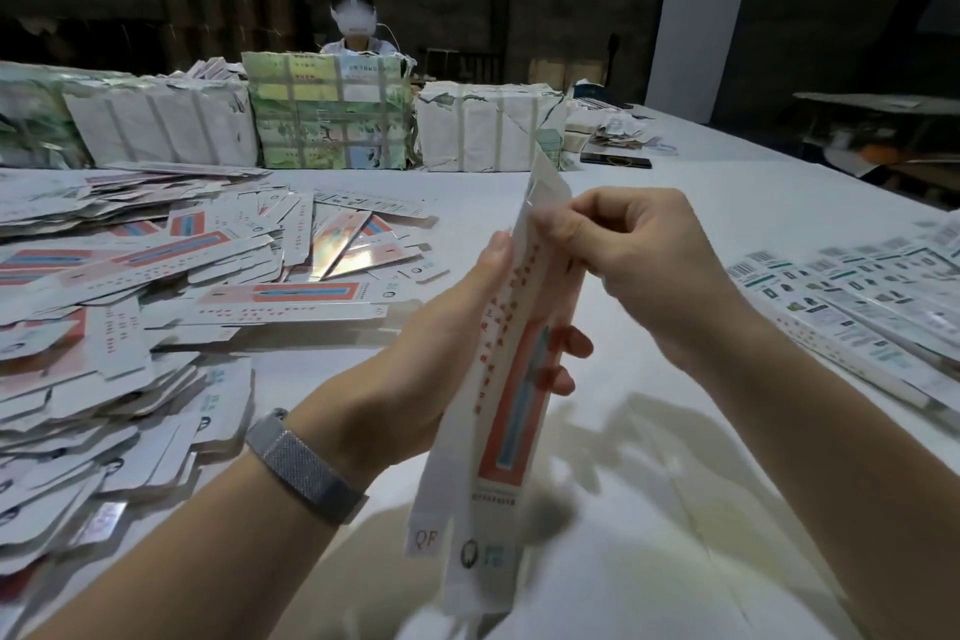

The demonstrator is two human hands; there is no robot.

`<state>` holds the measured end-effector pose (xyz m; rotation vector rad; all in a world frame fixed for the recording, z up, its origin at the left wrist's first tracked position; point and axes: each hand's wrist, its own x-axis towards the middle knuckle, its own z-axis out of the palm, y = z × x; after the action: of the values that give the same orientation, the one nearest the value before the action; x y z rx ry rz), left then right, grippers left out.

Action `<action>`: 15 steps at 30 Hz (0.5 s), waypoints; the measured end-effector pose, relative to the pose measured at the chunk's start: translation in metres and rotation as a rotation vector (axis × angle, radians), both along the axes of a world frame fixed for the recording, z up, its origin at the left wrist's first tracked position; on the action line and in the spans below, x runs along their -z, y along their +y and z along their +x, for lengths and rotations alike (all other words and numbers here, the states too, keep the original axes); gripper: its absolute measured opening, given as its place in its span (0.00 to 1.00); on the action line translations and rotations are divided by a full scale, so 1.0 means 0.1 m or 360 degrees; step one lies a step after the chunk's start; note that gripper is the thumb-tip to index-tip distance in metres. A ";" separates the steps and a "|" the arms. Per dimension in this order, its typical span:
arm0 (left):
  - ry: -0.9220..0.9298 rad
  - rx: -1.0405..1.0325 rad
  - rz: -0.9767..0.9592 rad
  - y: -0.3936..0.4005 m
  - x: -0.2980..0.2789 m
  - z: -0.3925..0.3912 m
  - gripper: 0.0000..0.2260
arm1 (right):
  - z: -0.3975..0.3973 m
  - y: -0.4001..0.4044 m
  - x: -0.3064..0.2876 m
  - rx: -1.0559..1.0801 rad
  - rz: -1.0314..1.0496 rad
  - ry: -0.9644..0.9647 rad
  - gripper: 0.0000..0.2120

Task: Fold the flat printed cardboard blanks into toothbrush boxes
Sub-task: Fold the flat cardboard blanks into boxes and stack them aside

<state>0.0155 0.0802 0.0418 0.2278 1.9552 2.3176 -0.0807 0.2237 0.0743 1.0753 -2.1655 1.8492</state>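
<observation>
Hands work one blank (511,379) held upright above table (727,234), clear of clutter so flaps swing free. Left hand (431,348) wraps its middle, fingers (569,346) curled round far side to steady it. Right hand (639,255) pinches top flap, likely to fold it. Flat blanks (171,286) heaped left within reach; finished boxes (857,307) ranged right.
</observation>
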 end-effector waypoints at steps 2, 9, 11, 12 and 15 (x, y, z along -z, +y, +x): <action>-0.0042 0.0015 -0.0025 0.00 -0.03 0.02 0.30 | -0.03 0.06 -0.07 -0.0119 0.0136 -0.0141 0.14; -0.0130 -0.0090 0.0004 0.07 0.01 -0.01 0.29 | 0.00 0.05 -0.09 -0.0117 0.0081 -0.0256 0.16; -0.0034 -0.0164 -0.0020 0.07 0.03 -0.04 0.30 | 0.02 0.02 -0.05 -0.0100 -0.0043 -0.0184 0.14; 0.0003 -0.0211 -0.0038 0.07 0.04 -0.05 0.31 | 0.02 0.01 -0.03 -0.0091 -0.0126 -0.0152 0.13; 0.0083 -0.0264 0.0049 0.08 0.08 -0.09 0.36 | 0.00 -0.03 0.02 -0.0040 -0.0305 -0.0181 0.11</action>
<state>0.0067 0.0880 0.0336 0.1346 2.0363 2.4689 -0.0802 0.2211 0.0722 0.9853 -1.9875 2.1260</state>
